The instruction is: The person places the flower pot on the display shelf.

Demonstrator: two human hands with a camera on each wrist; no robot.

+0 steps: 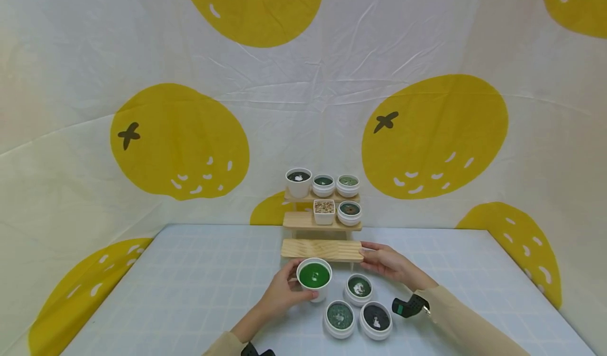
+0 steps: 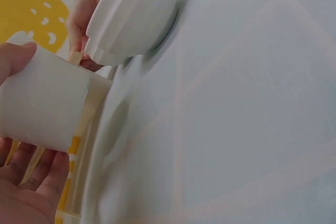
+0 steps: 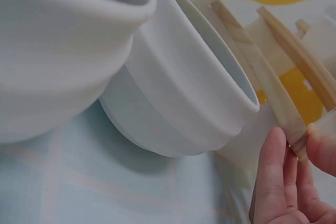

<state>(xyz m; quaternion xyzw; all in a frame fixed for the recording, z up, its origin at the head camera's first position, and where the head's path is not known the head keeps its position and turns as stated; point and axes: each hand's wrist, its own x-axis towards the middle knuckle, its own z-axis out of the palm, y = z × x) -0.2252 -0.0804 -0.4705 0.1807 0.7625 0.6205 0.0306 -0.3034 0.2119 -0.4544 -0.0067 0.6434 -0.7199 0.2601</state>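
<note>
My left hand point(image 1: 281, 292) grips a white cup point(image 1: 315, 278) with a bright green filling, thumb on the near side and fingers round the far side. In the left wrist view the cup point(image 2: 44, 98) is off the table, its shadow falling on the cloth. My right hand point(image 1: 390, 264) pinches the right end of the lowest wooden step point(image 1: 322, 249) of a three-tier stand. The right wrist view shows the thumb and fingertips on that board's end point(image 3: 286, 111). Three low white pots, two dark green point(image 1: 359, 287) point(image 1: 340, 316) and one blackish point(image 1: 376, 319), stand between the hands.
On the top tier point(image 1: 327, 196) stand a taller white cup point(image 1: 299, 182) and two small green-filled pots. The middle tier point(image 1: 299, 220) bears a square pot of pale grains point(image 1: 324, 211) and a round pot point(image 1: 349, 213). A curtain with yellow fruit prints hangs behind the table point(image 1: 189, 272).
</note>
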